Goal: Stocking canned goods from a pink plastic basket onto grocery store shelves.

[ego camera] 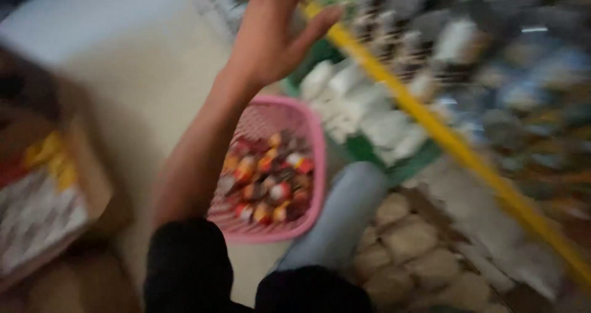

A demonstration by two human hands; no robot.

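The whole view is motion-blurred. The left hand is raised with fingers spread, holding nothing, its fingertips cut off by the top edge beside a yellow shelf rail. Below the forearm sits a pink basket of small red-and-yellow packets, their kind unreadable. The right hand is out of sight.

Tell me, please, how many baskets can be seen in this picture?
1. A pink plastic basket stands on the floor under the raised left hand, filled with small colourful packets. The picture is blurred, so other baskets may be hidden among the shelf goods.
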